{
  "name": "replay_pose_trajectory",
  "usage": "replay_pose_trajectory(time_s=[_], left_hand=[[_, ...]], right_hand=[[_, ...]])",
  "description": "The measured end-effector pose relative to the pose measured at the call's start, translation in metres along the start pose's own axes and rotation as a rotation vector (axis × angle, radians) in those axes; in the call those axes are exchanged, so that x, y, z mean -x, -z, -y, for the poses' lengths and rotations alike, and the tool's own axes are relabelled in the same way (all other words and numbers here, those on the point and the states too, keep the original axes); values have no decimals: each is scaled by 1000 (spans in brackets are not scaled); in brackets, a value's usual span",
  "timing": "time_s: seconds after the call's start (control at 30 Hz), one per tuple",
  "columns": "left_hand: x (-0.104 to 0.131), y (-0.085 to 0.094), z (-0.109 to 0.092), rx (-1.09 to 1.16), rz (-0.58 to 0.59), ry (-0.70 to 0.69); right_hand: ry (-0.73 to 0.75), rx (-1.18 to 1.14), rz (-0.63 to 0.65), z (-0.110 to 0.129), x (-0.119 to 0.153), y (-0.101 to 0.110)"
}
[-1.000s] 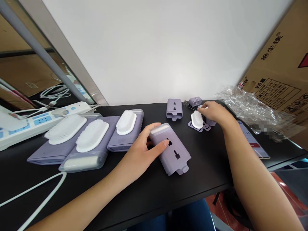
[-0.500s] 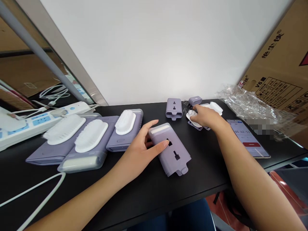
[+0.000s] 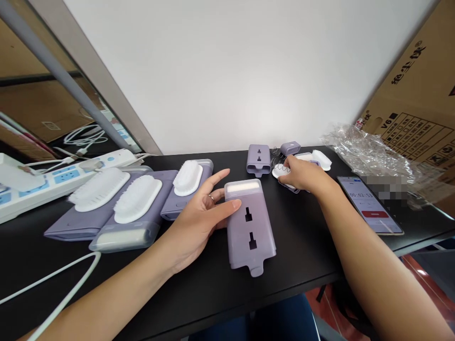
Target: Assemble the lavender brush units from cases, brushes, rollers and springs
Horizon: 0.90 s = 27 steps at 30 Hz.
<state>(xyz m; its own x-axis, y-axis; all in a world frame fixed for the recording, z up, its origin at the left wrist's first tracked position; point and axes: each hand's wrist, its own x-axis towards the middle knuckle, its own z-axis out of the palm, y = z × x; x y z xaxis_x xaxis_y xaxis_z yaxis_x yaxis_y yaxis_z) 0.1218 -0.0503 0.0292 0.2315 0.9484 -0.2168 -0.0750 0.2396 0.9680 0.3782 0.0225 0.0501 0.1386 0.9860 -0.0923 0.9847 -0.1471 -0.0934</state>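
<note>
My left hand (image 3: 208, 206) holds a purple case (image 3: 250, 227) by its upper left edge. Its thumb lies on the slotted face, and the index finger stretches out past the case. A white strip shows through the clear upper end, and a tab sticks out at the near end. Farther right, my right hand (image 3: 293, 173) has its fingers closed at a small pile, beside thin springs (image 3: 276, 154) and a white oval brush (image 3: 279, 169); what they pinch is hidden.
A slotted purple sleeve (image 3: 259, 158) and small purple cap (image 3: 290, 148) stand near the wall. Purple cases with white brushes (image 3: 138, 199) and a power strip (image 3: 66, 175) are left. A phone (image 3: 369, 203), clear plastic wrap (image 3: 373, 156) and carton (image 3: 412, 109) lie right.
The purple case in my left hand has turned straighter, its tab end swinging left and nearer. My right hand has barely moved at the pile. The view has shifted slightly.
</note>
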Motion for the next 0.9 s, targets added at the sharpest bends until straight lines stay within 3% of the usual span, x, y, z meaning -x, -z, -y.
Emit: replay_pose_trajectory(time_s=[0.13, 0.27, 0.33, 0.4, 0.5, 0.63, 0.7, 0.77, 0.83, 0.9], left_hand=[[-1, 1, 0, 43, -36, -20], [-1, 4, -1, 91, -10, 25], [0, 5, -3, 141, 11, 43], [1, 6, -7, 201, 12, 38], [1, 8, -11, 254, -5, 38], [2, 10, -11, 278, 55, 95], [2, 10, -8, 271, 119, 81], [2, 9, -5, 260, 183, 45], [2, 9, -3, 282, 204, 27], [1, 9, -3, 324, 152, 27]], right_hand=[[8, -5, -29, 2, 4, 3], [-7, -46, -188, 2, 8, 9], [2, -196, -298, 1, 7, 10], [24, -500, -352, 1, 5, 11], [97, -1151, -187, 4, 5, 13], [185, -1829, 276, 12, 11, 19], [163, -1995, 445, 16, 14, 20], [119, -2082, 535, 20, 17, 18], [65, -2109, 544, 24, 19, 16], [23, -2093, 501, 29, 22, 14]])
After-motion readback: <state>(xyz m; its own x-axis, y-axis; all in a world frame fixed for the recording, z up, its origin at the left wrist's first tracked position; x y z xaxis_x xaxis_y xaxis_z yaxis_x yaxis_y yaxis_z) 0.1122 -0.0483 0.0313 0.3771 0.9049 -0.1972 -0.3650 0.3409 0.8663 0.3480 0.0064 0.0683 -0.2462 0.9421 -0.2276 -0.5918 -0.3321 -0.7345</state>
